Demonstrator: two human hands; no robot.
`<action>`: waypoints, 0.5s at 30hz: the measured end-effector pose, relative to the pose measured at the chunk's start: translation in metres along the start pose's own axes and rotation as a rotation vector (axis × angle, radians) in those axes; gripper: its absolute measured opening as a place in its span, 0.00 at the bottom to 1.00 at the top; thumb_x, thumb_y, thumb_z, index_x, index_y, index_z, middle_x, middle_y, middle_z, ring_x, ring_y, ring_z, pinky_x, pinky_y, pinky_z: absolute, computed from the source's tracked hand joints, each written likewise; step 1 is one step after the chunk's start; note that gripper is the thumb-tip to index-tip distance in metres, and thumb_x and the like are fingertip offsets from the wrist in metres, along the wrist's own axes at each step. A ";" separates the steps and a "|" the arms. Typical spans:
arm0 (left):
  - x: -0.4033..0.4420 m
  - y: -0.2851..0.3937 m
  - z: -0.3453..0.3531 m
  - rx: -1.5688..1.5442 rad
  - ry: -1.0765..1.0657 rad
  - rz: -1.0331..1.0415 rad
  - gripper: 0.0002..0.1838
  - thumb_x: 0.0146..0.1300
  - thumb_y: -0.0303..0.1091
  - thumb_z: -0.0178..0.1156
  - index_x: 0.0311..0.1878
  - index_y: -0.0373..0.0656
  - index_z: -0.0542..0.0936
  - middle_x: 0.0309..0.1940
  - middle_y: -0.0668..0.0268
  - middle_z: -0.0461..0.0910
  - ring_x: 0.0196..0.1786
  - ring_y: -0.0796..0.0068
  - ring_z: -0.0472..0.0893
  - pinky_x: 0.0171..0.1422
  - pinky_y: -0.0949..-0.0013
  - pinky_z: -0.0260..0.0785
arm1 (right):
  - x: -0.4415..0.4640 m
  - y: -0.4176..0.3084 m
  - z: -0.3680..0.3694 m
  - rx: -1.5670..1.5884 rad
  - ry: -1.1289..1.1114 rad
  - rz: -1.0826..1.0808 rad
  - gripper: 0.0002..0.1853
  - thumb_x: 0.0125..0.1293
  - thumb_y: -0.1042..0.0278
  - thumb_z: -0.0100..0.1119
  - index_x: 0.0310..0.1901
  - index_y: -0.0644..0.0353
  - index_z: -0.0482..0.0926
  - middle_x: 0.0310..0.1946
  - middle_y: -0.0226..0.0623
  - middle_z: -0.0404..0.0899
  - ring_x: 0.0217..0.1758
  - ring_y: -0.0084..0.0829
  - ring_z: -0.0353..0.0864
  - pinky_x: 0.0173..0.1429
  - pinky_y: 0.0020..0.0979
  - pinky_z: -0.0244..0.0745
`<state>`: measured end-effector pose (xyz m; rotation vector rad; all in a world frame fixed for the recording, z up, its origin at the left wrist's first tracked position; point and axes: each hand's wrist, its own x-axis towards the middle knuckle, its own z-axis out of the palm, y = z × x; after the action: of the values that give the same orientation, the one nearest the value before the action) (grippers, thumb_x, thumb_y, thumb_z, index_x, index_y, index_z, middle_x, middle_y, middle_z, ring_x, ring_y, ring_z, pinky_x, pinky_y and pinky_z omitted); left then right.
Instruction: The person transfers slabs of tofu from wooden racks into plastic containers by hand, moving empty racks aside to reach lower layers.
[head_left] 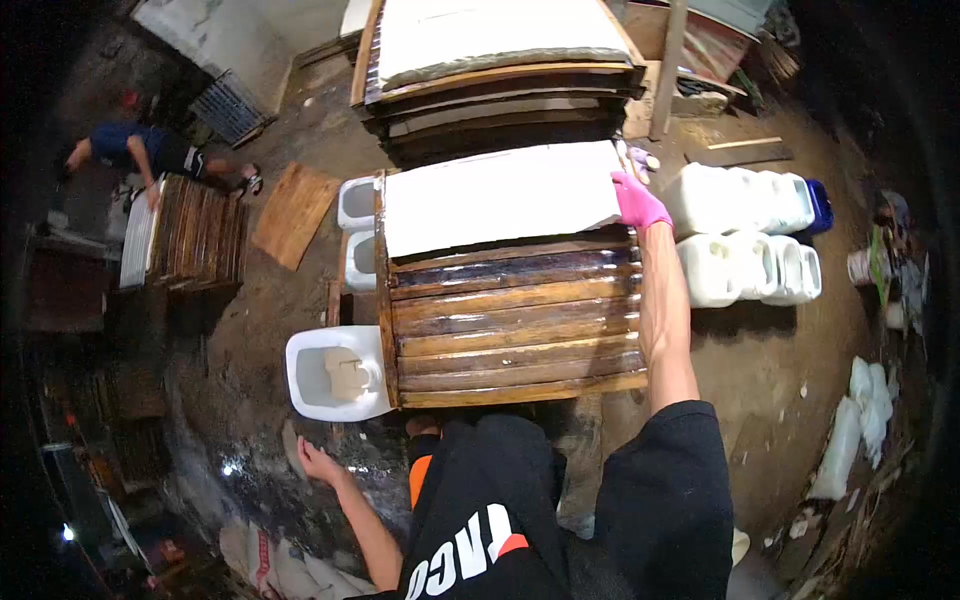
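A bright white slab [505,198] lies across the back part of a slatted wooden stack [515,335] in front of me. My right hand [640,203], in a pink glove, is closed on the slab's right edge. Just beyond it is a small purple and whitish item [642,162]. My bare left hand [318,462] is low on the left, below an open white container [337,373]. Its fingers are curled beside a thin greyish piece [293,447], too unclear to identify.
Behind stands another stack topped with white [500,40]. White jugs [745,200] and a blue one [820,206] are at the right. A person [140,148] bends over a slatted stack [200,232] at the far left. A wooden board [295,215] lies on the floor.
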<state>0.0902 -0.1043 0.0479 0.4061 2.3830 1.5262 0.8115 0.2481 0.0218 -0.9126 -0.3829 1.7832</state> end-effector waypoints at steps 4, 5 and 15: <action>-0.009 0.027 0.002 0.007 -0.029 0.050 0.17 0.71 0.35 0.50 0.59 0.41 0.75 0.59 0.64 0.75 0.60 0.68 0.73 0.61 0.60 0.65 | -0.016 0.006 0.010 0.076 -0.222 0.181 0.27 0.68 0.56 0.42 0.63 0.61 0.70 0.62 0.35 0.72 0.65 0.39 0.69 0.71 0.37 0.55; -0.012 0.041 0.011 -0.007 -0.025 0.071 0.17 0.71 0.34 0.49 0.59 0.41 0.75 0.59 0.64 0.75 0.60 0.68 0.73 0.61 0.61 0.65 | -0.010 0.016 0.008 0.078 -0.144 0.050 0.27 0.67 0.55 0.42 0.63 0.61 0.70 0.62 0.36 0.72 0.65 0.39 0.69 0.71 0.37 0.55; -0.130 0.127 0.116 -0.175 -0.596 0.206 0.24 0.72 0.35 0.45 0.68 0.34 0.61 0.66 0.53 0.63 0.65 0.62 0.66 0.69 0.62 0.57 | -0.149 0.131 0.127 -0.789 0.501 -0.587 0.28 0.65 0.54 0.46 0.64 0.59 0.69 0.62 0.40 0.71 0.66 0.40 0.68 0.71 0.37 0.56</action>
<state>0.2652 -0.0060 0.1284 0.9375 1.7768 1.4217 0.6560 0.0812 0.0813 -1.5478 -0.9408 0.7995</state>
